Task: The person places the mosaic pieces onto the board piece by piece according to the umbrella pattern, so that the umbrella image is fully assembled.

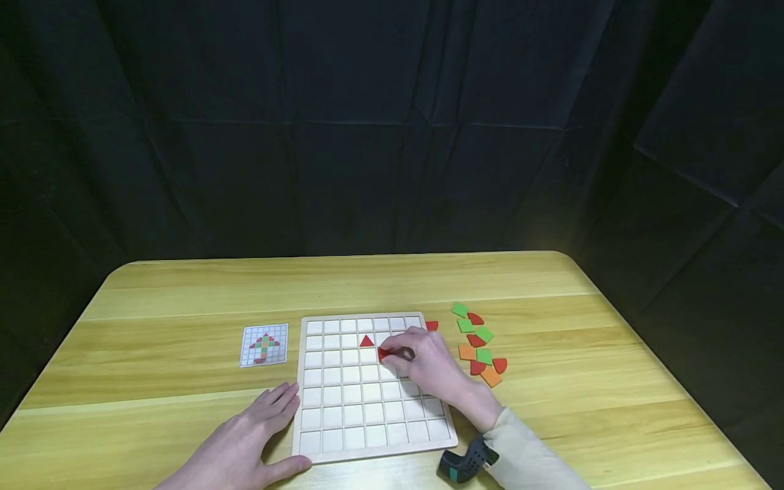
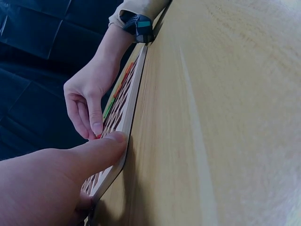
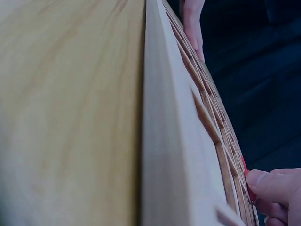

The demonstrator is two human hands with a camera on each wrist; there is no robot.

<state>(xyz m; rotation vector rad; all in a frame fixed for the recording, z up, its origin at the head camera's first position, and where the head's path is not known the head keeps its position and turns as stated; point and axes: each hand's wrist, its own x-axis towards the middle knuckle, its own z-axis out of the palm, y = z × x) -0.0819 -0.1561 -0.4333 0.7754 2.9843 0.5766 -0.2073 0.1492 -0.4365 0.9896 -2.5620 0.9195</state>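
Observation:
A wooden grid board [image 1: 375,453] with white squares lies in front of me. One red triangle tile [image 1: 366,341] sits in a square of its second row from the far side. Just right of and below that triangle, my right hand [image 1: 429,364] pinches a red tile [image 1: 382,354] between thumb and fingers, down at the grid. The fingers partly cover this tile, hiding its full shape. My left hand [image 1: 248,435] rests at the board's near left corner, thumb [image 2: 110,146] on the frame and fingers extended along the left side.
Left of the board lies a pattern card [image 1: 282,331] printed with a coloured figure on a grid. Loose tiles lie to the right, among them a green one [image 1: 461,309], an orange one [image 1: 491,376] and a red one [image 1: 499,365]. Another red tile [image 1: 432,326] touches the board's far right edge.

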